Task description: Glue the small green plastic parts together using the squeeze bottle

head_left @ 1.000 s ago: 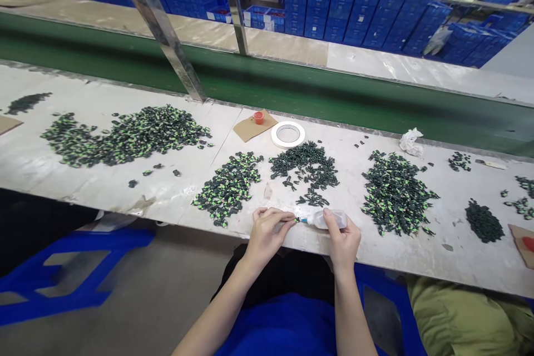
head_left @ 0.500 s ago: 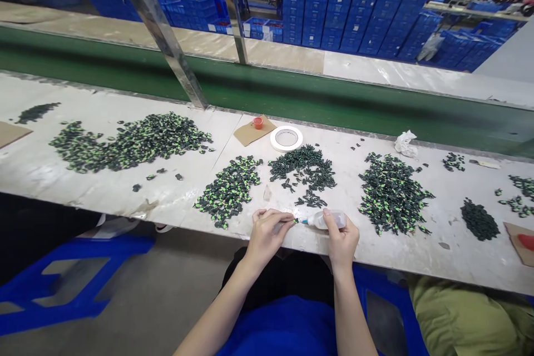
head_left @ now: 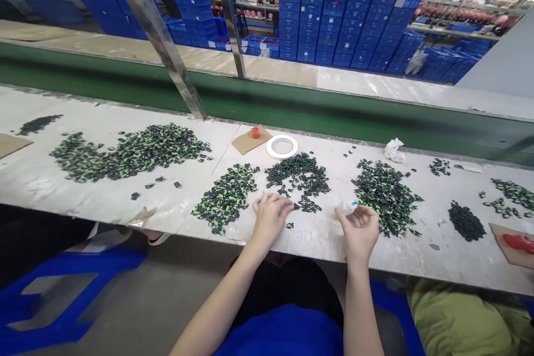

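My left hand (head_left: 270, 216) is over the table at the near edge of a pile of small dark green pieces (head_left: 311, 203), thumb and fingertips together at one dark piece (head_left: 296, 206). Just below its fingers lies a single black piece with bright green (head_left: 289, 225). My right hand (head_left: 362, 229) grips a small clear squeeze bottle (head_left: 345, 207) with a blue tip, now turned toward the right. Beside that hand is a heap of black-and-green pieces (head_left: 390, 194). Another such heap (head_left: 225, 197) lies left of my left hand.
Behind the piles sit a white tape roll (head_left: 270, 147) and a red cup (head_left: 255, 132) on cardboard (head_left: 240, 144). Crumpled tissue (head_left: 394, 150) lies at the back right. A metal post (head_left: 179, 75) rises at the table's back edge. A person in green (head_left: 454, 317) sits at right.
My left hand has let go of the black-and-green piece, now on the table, and moved up to the dark pieces. My right hand has moved right, turning the bottle's tip away.
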The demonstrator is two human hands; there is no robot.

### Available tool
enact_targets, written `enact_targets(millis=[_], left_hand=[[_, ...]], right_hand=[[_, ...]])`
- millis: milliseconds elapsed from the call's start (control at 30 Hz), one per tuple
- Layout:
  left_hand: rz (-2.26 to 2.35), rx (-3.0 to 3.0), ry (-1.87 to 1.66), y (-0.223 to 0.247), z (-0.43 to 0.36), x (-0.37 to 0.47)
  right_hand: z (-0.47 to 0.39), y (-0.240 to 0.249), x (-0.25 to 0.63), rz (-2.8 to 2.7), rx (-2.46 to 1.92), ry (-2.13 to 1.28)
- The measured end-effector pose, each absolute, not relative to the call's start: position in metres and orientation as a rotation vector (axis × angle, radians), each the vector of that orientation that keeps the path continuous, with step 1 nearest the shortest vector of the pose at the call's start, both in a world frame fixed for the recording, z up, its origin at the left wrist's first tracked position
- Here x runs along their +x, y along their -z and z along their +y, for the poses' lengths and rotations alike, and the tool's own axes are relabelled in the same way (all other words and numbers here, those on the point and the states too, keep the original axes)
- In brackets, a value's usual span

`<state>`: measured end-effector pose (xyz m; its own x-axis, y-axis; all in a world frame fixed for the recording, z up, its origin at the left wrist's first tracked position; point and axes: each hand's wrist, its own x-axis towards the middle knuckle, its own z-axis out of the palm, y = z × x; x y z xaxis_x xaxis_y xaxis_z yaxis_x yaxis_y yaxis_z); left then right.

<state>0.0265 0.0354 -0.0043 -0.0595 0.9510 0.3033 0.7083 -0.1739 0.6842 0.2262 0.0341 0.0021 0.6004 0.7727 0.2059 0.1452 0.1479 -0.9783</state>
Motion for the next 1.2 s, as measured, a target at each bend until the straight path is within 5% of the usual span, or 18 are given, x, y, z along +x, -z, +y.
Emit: enact_targets(millis=[300, 700, 933, 1200], left_hand=[[1.696, 1.956, -1.031, 0.011, 0.036, 0.031], [1.454, 1.656, -1.258, 0.000, 0.013, 0.028], [1.607, 1.933, -1.008, 0.010, -0.007, 0.017], [1.593, 1.891, -1.100, 0.013, -0.001, 0.021]], right_hand=[[0.002, -0.010, 0.201, -1.148, -1.471, -0.032], [0.012, -0.005, 0.150, -1.076, -1.283, -1.121], [0.006, 0.002, 0.169, -1.204, -1.351, -1.011], [-0.002, 0.000, 0.170, -1.357, -1.413, -0.950]])
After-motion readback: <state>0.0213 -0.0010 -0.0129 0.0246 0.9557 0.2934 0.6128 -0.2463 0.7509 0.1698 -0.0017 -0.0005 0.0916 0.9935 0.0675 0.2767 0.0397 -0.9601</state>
